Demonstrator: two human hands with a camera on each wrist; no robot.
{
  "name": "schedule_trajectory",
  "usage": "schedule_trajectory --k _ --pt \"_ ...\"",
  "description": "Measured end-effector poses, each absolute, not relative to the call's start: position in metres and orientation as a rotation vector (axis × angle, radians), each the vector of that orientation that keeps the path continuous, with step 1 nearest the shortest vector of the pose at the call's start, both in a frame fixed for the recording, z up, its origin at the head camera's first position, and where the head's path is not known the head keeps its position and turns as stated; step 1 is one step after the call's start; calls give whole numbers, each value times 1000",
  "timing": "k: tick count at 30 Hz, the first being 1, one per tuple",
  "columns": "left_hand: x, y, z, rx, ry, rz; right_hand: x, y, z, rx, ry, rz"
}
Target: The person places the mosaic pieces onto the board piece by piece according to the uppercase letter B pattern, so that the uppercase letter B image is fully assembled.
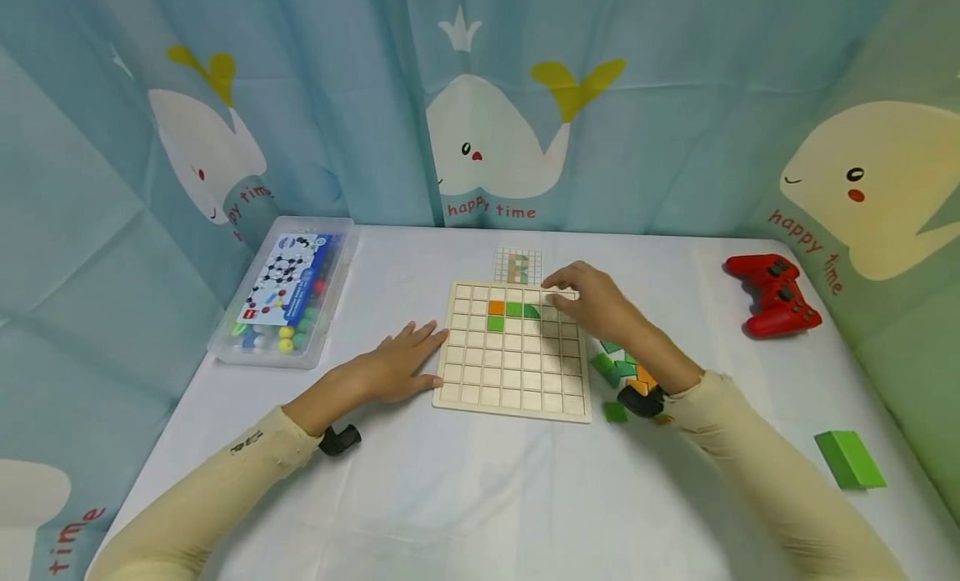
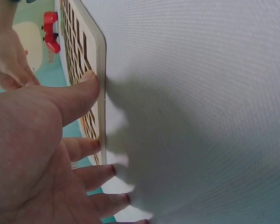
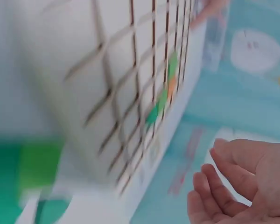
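Note:
A wooden grid board [image 1: 513,373] lies flat on the table. In its upper rows sit an orange square tile [image 1: 497,308], a light green square tile [image 1: 496,323] below it, another light green tile [image 1: 513,309] and a darker green piece with a curved edge [image 1: 532,312]. My left hand [image 1: 401,363] rests at the board's left edge; its thumb [image 2: 84,93] touches the rim, with the fingers spread on and beside it. Over the upper right corner hovers my right hand [image 1: 596,302]. Its fingers [image 3: 214,191] are loosely bent, and nothing shows between them and the thumb.
A printed pattern card [image 1: 518,266] lies just behind the board. Several loose green and orange pieces [image 1: 616,412] are right of it, partly under my right wrist. A clear plastic case [image 1: 303,348] stands left, a red game controller [image 1: 772,296] and a green block [image 1: 850,459] right.

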State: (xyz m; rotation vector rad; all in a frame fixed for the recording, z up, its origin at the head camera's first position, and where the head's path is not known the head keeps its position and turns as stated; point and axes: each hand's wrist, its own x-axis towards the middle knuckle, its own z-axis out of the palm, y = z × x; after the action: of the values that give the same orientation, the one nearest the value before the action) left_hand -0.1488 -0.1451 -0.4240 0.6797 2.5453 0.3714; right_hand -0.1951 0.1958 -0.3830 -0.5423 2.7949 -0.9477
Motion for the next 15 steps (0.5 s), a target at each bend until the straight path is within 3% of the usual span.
schedule_trajectory --k 15 --pt "-146 -147 -422 686 2548 399 -164 312 -422 75 2639 -1039"
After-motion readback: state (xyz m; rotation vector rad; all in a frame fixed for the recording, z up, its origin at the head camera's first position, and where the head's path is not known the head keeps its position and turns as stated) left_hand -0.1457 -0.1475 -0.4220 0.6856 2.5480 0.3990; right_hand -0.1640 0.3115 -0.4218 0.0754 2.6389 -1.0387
